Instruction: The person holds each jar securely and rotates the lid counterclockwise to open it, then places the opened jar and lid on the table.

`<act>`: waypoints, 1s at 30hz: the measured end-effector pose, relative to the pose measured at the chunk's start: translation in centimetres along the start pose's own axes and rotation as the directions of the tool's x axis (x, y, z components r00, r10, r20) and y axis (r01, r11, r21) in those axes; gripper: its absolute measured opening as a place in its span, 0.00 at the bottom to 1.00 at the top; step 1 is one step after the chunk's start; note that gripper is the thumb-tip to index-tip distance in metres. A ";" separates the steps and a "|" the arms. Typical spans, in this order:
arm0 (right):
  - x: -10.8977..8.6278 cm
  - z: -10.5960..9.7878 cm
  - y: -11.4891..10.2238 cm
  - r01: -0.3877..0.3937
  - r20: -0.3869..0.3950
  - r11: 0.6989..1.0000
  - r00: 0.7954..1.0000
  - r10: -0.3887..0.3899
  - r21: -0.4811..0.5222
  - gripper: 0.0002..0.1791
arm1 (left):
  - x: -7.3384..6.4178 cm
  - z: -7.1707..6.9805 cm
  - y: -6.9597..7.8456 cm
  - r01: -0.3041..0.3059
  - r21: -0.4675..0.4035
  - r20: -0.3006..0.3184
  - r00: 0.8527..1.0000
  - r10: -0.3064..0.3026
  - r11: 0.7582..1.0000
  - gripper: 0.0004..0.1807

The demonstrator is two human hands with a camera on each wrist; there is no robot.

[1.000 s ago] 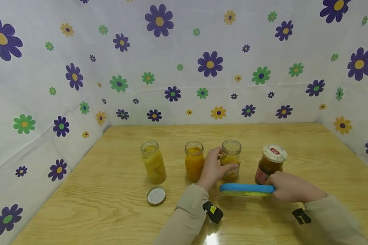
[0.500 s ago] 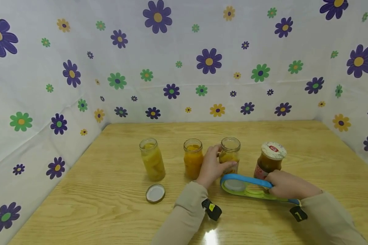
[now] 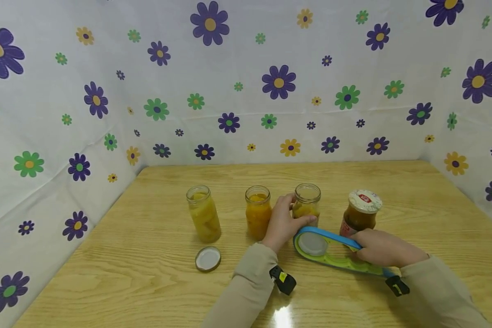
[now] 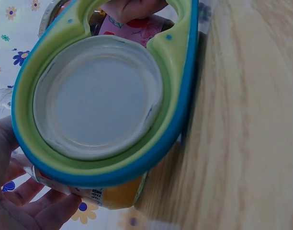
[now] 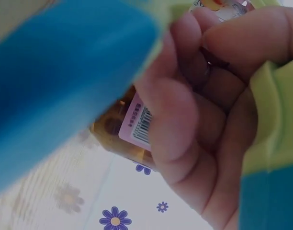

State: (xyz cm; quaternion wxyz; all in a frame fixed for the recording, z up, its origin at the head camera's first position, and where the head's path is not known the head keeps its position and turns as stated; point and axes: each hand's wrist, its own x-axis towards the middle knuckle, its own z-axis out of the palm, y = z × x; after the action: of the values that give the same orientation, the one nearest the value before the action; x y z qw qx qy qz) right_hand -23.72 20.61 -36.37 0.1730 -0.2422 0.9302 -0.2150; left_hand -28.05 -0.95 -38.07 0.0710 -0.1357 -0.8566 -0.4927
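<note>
My right hand [image 3: 387, 248] grips a blue and green jar opener [image 3: 341, 261] by its middle, fingers curled through it. A pale round lid [image 4: 101, 98] sits in the opener's end ring, its inner side showing in the left wrist view. My left hand [image 3: 284, 223] holds a lidless glass jar [image 3: 307, 196] of yellow fruit, thumb in front and fingers round its left side. The opener's ring end overlaps the lower part of this jar in the head view. Just behind my right hand is a brown jar [image 3: 358, 218] with a white patterned lid and pink label.
Two more open jars stand to the left, one of orange fruit [image 3: 258, 216] and one of yellow pieces [image 3: 205, 218]. A loose lid [image 3: 207, 258] lies inner side up on the wooden table [image 3: 127, 273]. Flower-printed cloth [image 3: 229, 68] encloses the back and sides.
My right hand has tilted the jar opener from nearly edge-on, so its face and the lid in its ring show to the head view. My left hand keeps its hold on the jar.
</note>
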 end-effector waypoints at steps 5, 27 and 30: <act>0.0 0.1 -0.1 -0.013 0.021 0.998 1.000 0.012 0.057 0.04 | 0.0 0.0 0.0 -0.005 0.012 -0.003 1.000 0.005 1.000 0.30; 0.0 0.5 -0.4 -0.089 -0.047 0.994 0.995 0.092 0.055 0.08 | 0.0 0.1 0.0 -0.006 0.026 0.004 1.000 0.006 1.000 0.30; 0.0 0.5 -0.5 -0.092 -0.045 0.994 0.995 0.094 0.051 0.08 | 0.0 0.1 0.0 -0.002 0.027 0.004 1.000 0.002 1.000 0.30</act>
State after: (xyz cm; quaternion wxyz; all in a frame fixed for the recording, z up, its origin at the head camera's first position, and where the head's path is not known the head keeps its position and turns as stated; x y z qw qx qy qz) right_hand -23.33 20.08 -36.59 0.1664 -0.1891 0.9388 -0.2352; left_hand -28.05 -0.87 -38.06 0.0716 -0.1363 -0.8632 -0.4808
